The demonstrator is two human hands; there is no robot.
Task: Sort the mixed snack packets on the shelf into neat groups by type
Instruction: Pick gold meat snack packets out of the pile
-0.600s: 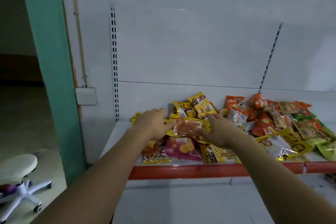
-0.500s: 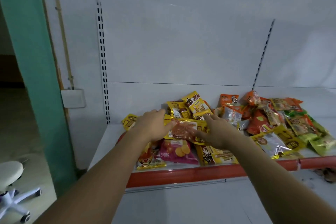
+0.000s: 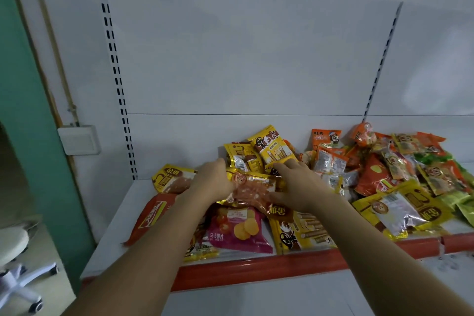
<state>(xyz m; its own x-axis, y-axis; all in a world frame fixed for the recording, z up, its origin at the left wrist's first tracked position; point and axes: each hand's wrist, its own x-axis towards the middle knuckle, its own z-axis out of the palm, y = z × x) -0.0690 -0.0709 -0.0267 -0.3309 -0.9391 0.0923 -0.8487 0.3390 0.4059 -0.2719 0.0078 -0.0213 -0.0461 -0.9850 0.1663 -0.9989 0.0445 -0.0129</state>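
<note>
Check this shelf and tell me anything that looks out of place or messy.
The snack packets lie in one mixed, overlapping heap, yellow, orange and green types jumbled and tilted every way. A red packet lies askew, apart at the left end of the shelf. Nothing looks torn or spilled.

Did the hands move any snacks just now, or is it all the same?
Hardly anything changed. The left hand and right hand still hold the clear orange packet between them over the pile, in the same spot. The pink chip bag and the yellow packets stayed put. Only the camera swung left.
</note>
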